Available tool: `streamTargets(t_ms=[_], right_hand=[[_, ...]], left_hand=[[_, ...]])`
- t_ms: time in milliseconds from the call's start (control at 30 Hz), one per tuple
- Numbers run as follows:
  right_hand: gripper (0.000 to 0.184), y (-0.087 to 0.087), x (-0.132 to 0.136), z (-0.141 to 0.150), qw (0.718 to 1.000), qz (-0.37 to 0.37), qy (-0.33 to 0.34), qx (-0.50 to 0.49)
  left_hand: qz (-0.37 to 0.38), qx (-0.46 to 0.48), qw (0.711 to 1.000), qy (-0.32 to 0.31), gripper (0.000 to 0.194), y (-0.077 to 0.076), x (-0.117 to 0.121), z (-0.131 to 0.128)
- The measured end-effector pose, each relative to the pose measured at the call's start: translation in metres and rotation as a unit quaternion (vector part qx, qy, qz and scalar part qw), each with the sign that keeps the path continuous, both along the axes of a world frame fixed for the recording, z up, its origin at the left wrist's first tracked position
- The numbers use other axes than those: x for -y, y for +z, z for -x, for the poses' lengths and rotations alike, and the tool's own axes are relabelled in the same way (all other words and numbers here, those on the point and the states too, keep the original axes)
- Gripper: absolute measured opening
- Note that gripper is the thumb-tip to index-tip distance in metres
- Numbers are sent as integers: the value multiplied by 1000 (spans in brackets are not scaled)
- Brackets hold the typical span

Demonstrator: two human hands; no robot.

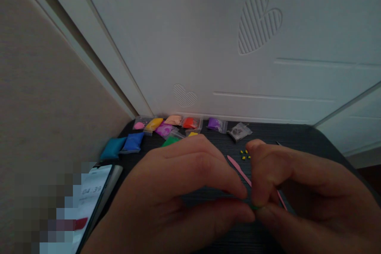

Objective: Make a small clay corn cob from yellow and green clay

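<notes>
My left hand point(184, 190) comes in from the lower left, with index finger and thumb brought close together at the tips. My right hand point(309, 190) pinches a tiny bit of green modelling clay point(255, 207) between thumb and forefinger. The tips of both hands meet at this bit, and most of it is hidden by the fingers. Behind the hands, a pink modelling tool point(239, 170) lies on the dark table, partly covered by my right hand. Several small yellow and dark green pieces point(244, 158) sit just beyond it.
Small bags of coloured clay line the table's back, among them orange-red point(189, 123), purple point(214, 124), grey point(239, 131), green point(171, 141) and blue point(133, 142). A phone point(95, 190) showing a timer is at the left. A white panel point(208, 39) rises behind the table.
</notes>
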State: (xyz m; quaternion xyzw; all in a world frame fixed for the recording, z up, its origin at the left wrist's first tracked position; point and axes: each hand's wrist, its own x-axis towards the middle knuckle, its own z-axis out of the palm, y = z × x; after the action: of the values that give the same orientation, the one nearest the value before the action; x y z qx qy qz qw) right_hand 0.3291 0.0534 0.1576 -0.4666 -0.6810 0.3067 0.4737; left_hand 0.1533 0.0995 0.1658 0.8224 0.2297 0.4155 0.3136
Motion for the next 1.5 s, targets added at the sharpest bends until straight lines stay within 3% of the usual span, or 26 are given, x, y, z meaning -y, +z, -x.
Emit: streamTargets(t_ms=[233, 567, 967, 1300, 1500], right_hand=[[16, -6, 3, -3, 999, 17, -29, -5], [3, 14, -3, -4, 1000, 18, 21, 8], [17, 5, 3, -9, 1000, -6, -27, 13], [7, 13, -2, -5, 1000, 17, -5, 19], [4, -1, 0, 1, 998, -36, -55, -9]], left_hand=[[4, 18, 1000, 3, 8, -3, 1, -2], [-4, -1, 1000, 4, 6, 5, -1, 1], [-34, 4, 999, 41, 15, 3, 0, -1], [-16, 4, 1000, 9, 13, 7, -2, -2], [-16, -2, 1000, 23, 11, 6, -1, 0]])
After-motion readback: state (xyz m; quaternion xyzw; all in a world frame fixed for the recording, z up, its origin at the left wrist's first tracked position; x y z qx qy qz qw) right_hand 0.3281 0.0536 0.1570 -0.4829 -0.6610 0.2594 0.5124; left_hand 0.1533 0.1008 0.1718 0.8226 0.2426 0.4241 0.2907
